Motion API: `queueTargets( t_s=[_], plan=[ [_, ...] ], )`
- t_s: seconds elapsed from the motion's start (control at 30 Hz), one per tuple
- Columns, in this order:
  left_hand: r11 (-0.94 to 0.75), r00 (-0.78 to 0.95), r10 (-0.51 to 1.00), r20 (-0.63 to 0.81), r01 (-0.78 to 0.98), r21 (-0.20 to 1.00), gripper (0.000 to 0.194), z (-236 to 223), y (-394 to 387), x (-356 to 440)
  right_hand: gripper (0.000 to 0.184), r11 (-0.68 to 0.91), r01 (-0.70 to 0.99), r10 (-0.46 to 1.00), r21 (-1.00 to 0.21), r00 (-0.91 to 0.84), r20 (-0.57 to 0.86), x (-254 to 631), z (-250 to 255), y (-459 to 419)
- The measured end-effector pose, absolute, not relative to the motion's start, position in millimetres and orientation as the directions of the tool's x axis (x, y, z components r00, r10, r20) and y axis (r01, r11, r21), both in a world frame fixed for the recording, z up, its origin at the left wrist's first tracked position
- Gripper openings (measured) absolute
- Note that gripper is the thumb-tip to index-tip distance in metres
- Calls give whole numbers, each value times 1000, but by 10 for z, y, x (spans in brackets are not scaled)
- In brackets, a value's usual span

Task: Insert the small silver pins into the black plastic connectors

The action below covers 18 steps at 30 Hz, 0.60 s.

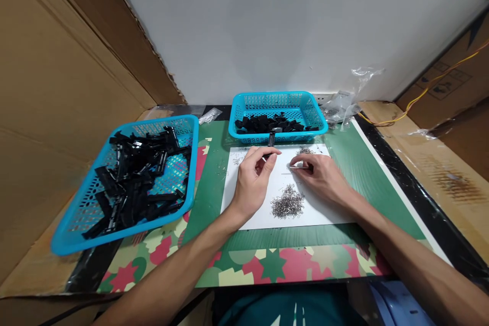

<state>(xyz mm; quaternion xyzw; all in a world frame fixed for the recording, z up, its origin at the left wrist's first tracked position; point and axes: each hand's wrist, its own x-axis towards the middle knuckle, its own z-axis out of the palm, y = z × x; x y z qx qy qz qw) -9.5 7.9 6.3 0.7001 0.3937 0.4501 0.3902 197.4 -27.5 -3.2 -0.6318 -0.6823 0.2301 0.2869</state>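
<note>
Grips a black part [271, 139] in the closed fingers of the left hand [252, 175], over the white sheet's [260, 220] far edge, long axis running away from the body, outer end toward the blue basket [244, 136] beyond the sheet. Pinches a slim pale tool [299, 167] above the sheet in the right hand's [321, 175] fingers, tip pointing left. Has small metal pieces [288, 202] heaped on the sheet's near half, and a second basket [194, 163] of black parts left of the sheet.
</note>
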Motion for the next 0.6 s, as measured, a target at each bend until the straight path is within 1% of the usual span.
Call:
queueTargets(
  t_s=[0.13, 0.3, 0.4, 0.5, 0.6],
  plan=[
    [-368, 323, 900, 293, 204, 907, 17, 32, 85, -80, 20, 63, 764, 998, -643, -41, 49, 1934, -13, -234],
    [-351, 354, 902, 247, 269, 897, 6, 13, 69, -64, 15, 78, 827, 995, -556, -96, -3, 1914, 7, -219],
    [-344, 359, 905, 229, 300, 890, 7, 8, 84, -62, 14, 80, 843, 993, -533, -116, -34, 1917, 29, -230],
    [-356, 369, 899, 234, 309, 882, 7, 16, 114, -55, 12, 107, 818, 989, -566, -145, -23, 1956, 42, -231],
    [-362, 381, 897, 226, 336, 870, 8, 33, 134, -47, 11, 126, 735, 990, -666, -134, 39, 2023, 35, -223]
  ],
)
